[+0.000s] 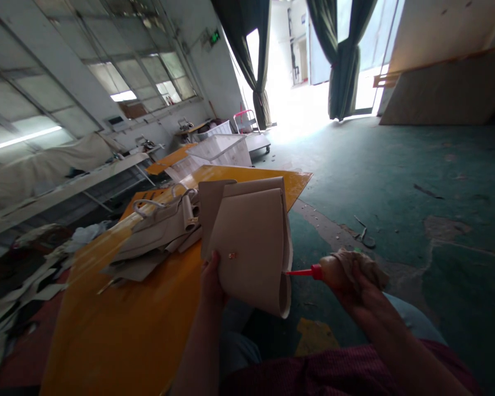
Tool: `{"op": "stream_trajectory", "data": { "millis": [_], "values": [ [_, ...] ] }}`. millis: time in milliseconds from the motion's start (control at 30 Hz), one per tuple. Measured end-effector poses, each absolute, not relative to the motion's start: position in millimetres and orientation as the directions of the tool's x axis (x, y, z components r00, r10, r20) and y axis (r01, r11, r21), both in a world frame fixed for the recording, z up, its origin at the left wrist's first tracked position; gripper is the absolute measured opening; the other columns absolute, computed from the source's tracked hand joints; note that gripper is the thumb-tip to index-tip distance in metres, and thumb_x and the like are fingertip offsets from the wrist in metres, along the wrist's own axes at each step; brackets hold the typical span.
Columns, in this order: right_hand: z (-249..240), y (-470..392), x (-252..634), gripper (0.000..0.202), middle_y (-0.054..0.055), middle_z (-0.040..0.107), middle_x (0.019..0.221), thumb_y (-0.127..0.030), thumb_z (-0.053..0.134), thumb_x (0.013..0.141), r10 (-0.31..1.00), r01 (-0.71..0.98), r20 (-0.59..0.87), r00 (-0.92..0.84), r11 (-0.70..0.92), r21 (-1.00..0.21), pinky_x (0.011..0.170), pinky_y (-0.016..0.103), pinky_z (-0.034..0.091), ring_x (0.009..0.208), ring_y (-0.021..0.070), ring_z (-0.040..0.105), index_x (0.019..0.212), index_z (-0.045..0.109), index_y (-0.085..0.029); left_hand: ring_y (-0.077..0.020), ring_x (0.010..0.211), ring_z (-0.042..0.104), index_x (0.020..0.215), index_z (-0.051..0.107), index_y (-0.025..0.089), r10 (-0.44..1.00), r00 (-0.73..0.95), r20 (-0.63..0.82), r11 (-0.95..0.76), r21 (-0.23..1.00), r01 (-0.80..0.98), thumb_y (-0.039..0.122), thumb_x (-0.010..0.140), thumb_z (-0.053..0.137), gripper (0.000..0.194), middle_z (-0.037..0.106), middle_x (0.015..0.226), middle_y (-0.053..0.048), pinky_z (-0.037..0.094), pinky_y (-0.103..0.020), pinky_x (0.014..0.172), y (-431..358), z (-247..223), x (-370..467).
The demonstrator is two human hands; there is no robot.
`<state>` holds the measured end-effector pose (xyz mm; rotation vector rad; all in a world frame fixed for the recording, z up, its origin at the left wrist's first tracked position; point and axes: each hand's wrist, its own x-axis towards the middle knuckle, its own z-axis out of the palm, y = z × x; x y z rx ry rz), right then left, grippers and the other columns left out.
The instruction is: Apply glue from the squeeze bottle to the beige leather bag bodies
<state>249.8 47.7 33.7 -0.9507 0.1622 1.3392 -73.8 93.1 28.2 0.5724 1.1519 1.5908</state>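
My left hand (pixel 213 280) grips a folded beige leather piece (pixel 251 242) with a small metal snap on its face, held upright over the edge of the orange table (pixel 119 324). My right hand (pixel 357 278) is closed around a glue bottle (pixel 328 271) wrapped in a rag. Its red nozzle (pixel 301 272) points left and touches the right edge of the leather piece.
A pile of beige leather pieces and straps (pixel 157 231) lies on the orange table to the left. Clear plastic bins (pixel 220 151) stand beyond it. Scraps litter the floor at left. Scissors (pixel 365 235) lie on the green floor to the right.
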Motion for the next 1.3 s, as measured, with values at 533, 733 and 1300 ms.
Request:
{"op": "stream_trajectory", "data": {
  "millis": [533,733,1300],
  "values": [
    [33.3,41.2,249.1,0.030,-0.002,0.075,0.104,-0.030,0.095,0.073,0.789,-0.816,-0.480,0.384,0.046,-0.576,0.071,0.022,0.064,0.095,0.0161,0.070,0.096,0.076,-0.024,-0.0322,0.100,0.078,0.115,0.075,0.016,0.913,-0.364,-0.183,-0.014,0.878,-0.478,0.046,0.074,0.093,0.054,0.081,0.108,-0.014,0.065,-0.042,0.085,97.4,23.4,-77.0],
    [25.1,29.9,247.6,0.049,-0.001,0.074,0.111,-0.046,0.103,0.062,0.859,-0.668,-0.230,0.458,0.162,-0.727,0.086,0.026,0.062,0.114,0.0194,0.066,0.098,0.075,-0.028,-0.0286,0.089,0.078,0.113,0.075,0.017,0.919,-0.355,-0.170,-0.022,0.878,-0.478,0.044,0.071,0.095,0.054,0.081,0.104,-0.011,0.065,-0.040,0.079,97.1,25.4,-75.4],
    [11.1,30.4,267.6,0.046,0.001,0.071,0.116,-0.029,0.103,0.062,0.864,-0.617,-0.164,0.476,0.195,-0.763,0.096,0.026,0.059,0.120,0.0199,0.063,0.097,0.073,-0.026,-0.0298,0.088,0.078,0.109,0.076,0.016,0.922,-0.357,-0.150,-0.046,0.873,-0.486,0.048,0.064,0.097,0.059,0.081,0.103,-0.012,0.063,-0.042,0.080,101.5,22.7,-75.0]
  ]
}}
